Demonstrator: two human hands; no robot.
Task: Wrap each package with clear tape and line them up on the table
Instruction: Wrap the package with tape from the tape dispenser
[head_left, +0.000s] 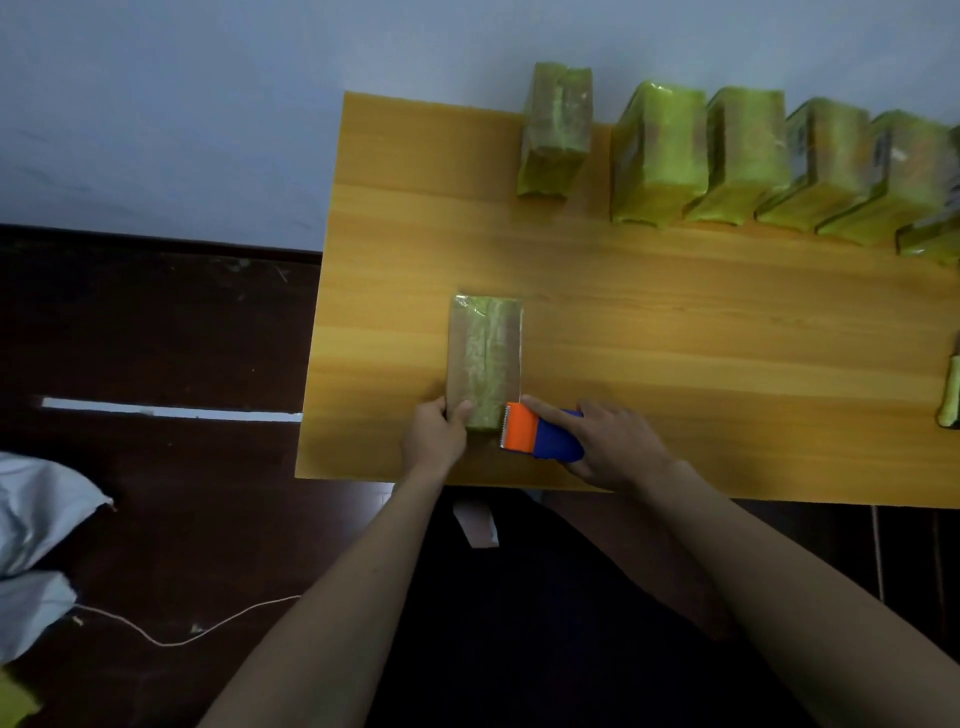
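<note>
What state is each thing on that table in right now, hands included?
Near package: lying flat, tape along its top, held at the near end.
Left hand: grips the near package's end.
Right hand: holds the tape dispenser, forefinger straight along it.
Tape dispenser: toothed blade at the package's near right corner.
Row of packages: standing along the table's far edge.
Table: carries them all.

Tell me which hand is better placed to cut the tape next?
The right hand: it already grips the orange-and-blue tape dispenser beside the flat green package, which the left hand steadies.
</note>
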